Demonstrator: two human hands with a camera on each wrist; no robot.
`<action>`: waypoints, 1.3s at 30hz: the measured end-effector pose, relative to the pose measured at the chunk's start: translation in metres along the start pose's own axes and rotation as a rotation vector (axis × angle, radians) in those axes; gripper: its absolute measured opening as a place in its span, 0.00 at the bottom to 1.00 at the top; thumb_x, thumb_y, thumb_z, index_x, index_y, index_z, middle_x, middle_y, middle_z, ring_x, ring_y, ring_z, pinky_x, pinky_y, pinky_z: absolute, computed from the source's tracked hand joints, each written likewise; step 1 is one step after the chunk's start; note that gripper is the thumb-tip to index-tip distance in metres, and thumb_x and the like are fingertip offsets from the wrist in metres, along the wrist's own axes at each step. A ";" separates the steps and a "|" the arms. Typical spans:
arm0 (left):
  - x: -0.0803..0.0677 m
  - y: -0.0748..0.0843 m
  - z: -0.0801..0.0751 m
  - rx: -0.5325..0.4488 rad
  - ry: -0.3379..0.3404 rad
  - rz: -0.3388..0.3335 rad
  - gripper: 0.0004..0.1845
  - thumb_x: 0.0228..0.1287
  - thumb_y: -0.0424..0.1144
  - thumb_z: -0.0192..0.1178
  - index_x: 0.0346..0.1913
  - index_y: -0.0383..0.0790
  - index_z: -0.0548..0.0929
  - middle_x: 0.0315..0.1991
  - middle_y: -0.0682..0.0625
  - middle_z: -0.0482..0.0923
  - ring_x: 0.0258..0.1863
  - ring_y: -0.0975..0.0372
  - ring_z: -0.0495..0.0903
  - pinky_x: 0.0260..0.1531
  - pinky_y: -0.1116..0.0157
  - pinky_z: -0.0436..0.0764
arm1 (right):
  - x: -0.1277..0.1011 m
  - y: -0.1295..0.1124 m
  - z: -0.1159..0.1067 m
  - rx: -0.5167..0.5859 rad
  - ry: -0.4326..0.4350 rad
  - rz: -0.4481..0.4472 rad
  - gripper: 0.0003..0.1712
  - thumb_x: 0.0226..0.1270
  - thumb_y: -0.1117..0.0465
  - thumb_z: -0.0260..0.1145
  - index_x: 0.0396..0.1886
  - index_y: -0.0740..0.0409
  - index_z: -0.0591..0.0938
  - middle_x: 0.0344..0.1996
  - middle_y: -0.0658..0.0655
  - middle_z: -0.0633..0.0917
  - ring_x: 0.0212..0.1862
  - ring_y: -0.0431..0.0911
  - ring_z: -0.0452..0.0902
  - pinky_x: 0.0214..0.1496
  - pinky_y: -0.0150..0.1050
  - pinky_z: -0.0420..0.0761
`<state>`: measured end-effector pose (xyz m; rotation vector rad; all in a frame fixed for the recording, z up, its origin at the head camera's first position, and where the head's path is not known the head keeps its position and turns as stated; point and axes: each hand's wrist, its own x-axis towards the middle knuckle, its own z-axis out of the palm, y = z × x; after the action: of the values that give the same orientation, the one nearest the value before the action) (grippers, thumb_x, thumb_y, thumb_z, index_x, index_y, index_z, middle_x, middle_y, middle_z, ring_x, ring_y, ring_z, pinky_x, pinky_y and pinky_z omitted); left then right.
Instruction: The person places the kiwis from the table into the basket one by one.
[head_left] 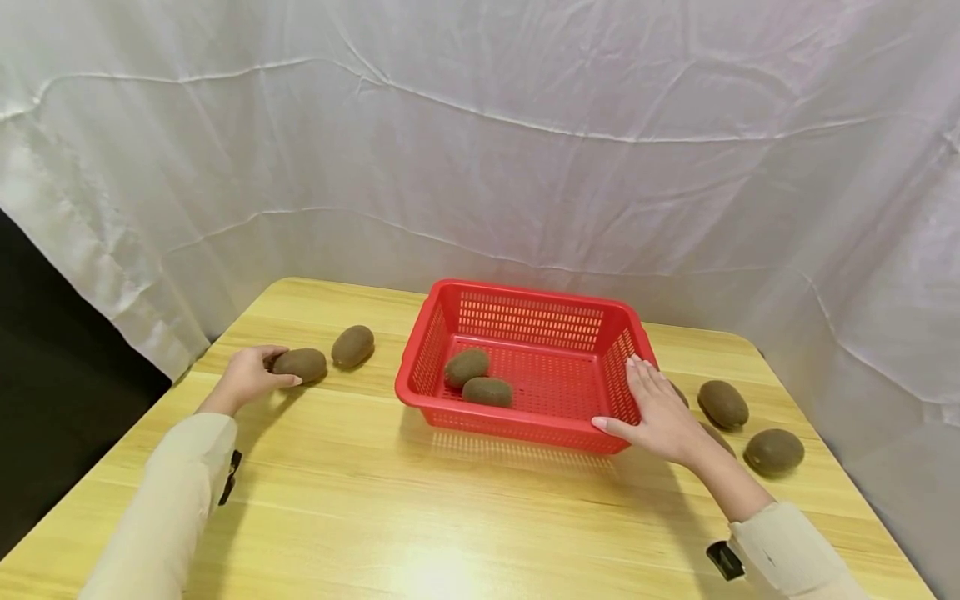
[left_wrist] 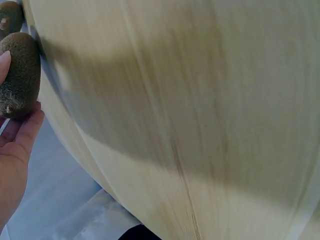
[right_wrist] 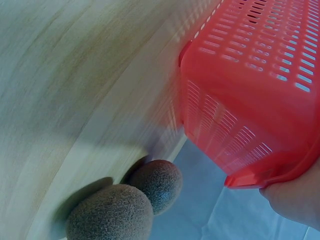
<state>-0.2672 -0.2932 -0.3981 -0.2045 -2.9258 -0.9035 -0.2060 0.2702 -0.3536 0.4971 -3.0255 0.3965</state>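
My left hand (head_left: 251, 377) pinches a brown fuzzy kiwi (head_left: 300, 365) between thumb and fingers, low over the table's left side. In the left wrist view, that kiwi (left_wrist: 20, 75) has the thumb on one side and the fingertips at its end. Just beyond lies another kiwi (head_left: 352, 347). My right hand (head_left: 663, 417) rests on the right rim of a red plastic basket (head_left: 517, 423), its fingers straight over the edge and thumb spread toward the front corner. Inside the basket, two kiwis (head_left: 487, 392) lie at the left end.
Several kiwis lie right of the basket, one (head_left: 723, 404) toward the back and one (head_left: 774, 452) nearer the table's right edge; others are partly hidden by my right hand. A pale wooden table (head_left: 360, 500) carries everything. White cloth (head_left: 480, 167) hangs behind it.
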 end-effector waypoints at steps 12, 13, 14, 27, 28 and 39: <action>0.001 0.010 -0.003 -0.075 0.031 -0.009 0.32 0.55 0.42 0.66 0.56 0.21 0.72 0.51 0.27 0.75 0.47 0.42 0.78 0.45 0.53 0.79 | -0.001 0.000 -0.002 -0.001 0.000 0.006 0.60 0.57 0.35 0.60 0.70 0.75 0.48 0.70 0.73 0.49 0.71 0.68 0.43 0.70 0.62 0.47; 0.001 0.011 -0.003 -0.080 0.032 -0.008 0.32 0.55 0.42 0.66 0.56 0.21 0.72 0.51 0.27 0.75 0.48 0.42 0.78 0.44 0.53 0.79 | -0.001 0.000 -0.002 0.000 0.000 0.007 0.60 0.57 0.35 0.60 0.70 0.75 0.48 0.70 0.73 0.49 0.71 0.68 0.43 0.70 0.62 0.47; 0.002 0.013 -0.004 -0.087 0.031 -0.007 0.33 0.55 0.42 0.66 0.57 0.21 0.71 0.51 0.27 0.75 0.48 0.41 0.78 0.45 0.53 0.79 | -0.001 0.000 -0.002 0.001 -0.001 0.007 0.60 0.57 0.35 0.60 0.70 0.75 0.48 0.70 0.73 0.49 0.71 0.68 0.43 0.70 0.62 0.47; 0.004 0.028 -0.009 -0.132 0.010 -0.005 0.34 0.56 0.43 0.65 0.60 0.23 0.69 0.56 0.27 0.71 0.52 0.40 0.75 0.47 0.52 0.78 | 0.000 0.000 -0.001 0.001 -0.001 0.006 0.60 0.57 0.34 0.59 0.70 0.75 0.48 0.71 0.73 0.49 0.71 0.68 0.43 0.70 0.62 0.46; 0.004 0.028 -0.010 -0.136 0.010 -0.004 0.34 0.56 0.43 0.65 0.60 0.23 0.69 0.56 0.27 0.71 0.52 0.40 0.75 0.47 0.52 0.79 | 0.000 0.000 -0.001 0.001 -0.001 0.006 0.60 0.57 0.34 0.59 0.70 0.75 0.48 0.71 0.73 0.49 0.71 0.68 0.43 0.70 0.62 0.46; 0.005 0.040 -0.020 -0.181 0.016 -0.020 0.34 0.58 0.46 0.64 0.61 0.26 0.69 0.57 0.29 0.71 0.54 0.42 0.75 0.45 0.61 0.80 | 0.000 0.000 -0.001 -0.005 -0.001 0.005 0.60 0.57 0.34 0.59 0.70 0.75 0.48 0.70 0.73 0.50 0.71 0.68 0.43 0.70 0.62 0.47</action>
<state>-0.2652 -0.2713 -0.3586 -0.1778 -2.8360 -1.1680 -0.2061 0.2705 -0.3529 0.4902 -3.0287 0.3882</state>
